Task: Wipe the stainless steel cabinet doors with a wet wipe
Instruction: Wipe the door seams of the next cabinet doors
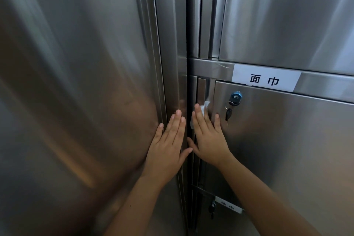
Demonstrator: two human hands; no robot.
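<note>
1. Big steel door (76,82) on the left, bare and reflective.
2. Left hand (168,140) lies flat on that door's edge, fingers straight and together, holding nothing.
3. Right hand (207,132) has its fingers straight, slightly spread, pressing the wet wipe (205,107) onto the lower right door (287,140) near the seam.
4. Wipe looks thin, limp, light; best pinned under a flat palm.
5. Lock with keys (232,101) just right; could snag.

Silver, white, blue
You had silver cabinet doors (287,149), a white wet wipe (206,105), a black-lettered white label (265,79), a blue lock (236,96)
</note>
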